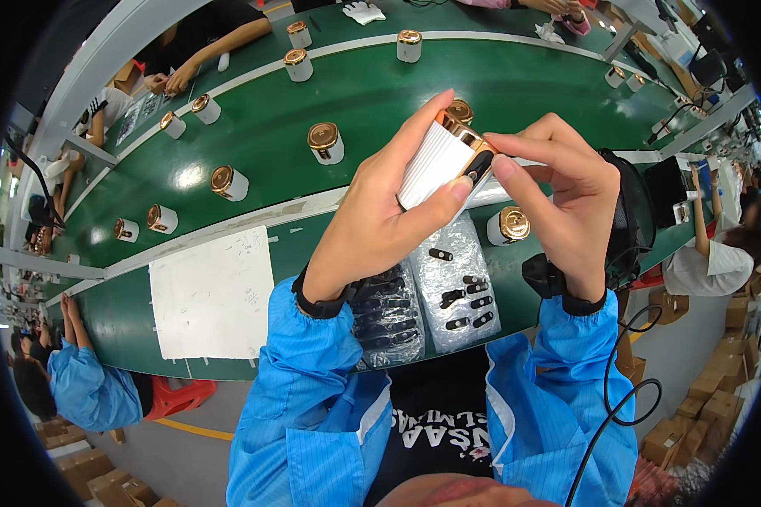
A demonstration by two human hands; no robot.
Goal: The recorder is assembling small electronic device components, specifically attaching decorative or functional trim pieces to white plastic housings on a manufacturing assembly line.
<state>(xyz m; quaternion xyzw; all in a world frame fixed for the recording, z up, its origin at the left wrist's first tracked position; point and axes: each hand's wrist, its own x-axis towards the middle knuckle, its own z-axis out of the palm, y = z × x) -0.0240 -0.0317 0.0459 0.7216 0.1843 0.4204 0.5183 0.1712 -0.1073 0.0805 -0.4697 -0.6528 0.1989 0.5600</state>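
Observation:
My left hand (389, 182) is wrapped round a white ribbed device (435, 165) with a shiny gold end, held tilted above the bench. A black oval panel (479, 165) lies against its gold-edged side. My right hand (566, 177) pinches with thumb and forefinger at the upper end of this panel; the exact contact is partly hidden. Below my hands, several similar small black oval panels (479, 302) are spread on a clear plastic bag (444, 334). Beside it, more dark pieces sit in rows in another clear bag (389, 313).
A white and gold device (509, 226) stands right of the bags. Others, like this one (325, 144), dot the green conveyor belt (271, 127) beyond a pale rail. A white sheet (211, 291) lies left. A black bag (630, 220) and cable (609, 372) are at right. Co-workers sit around.

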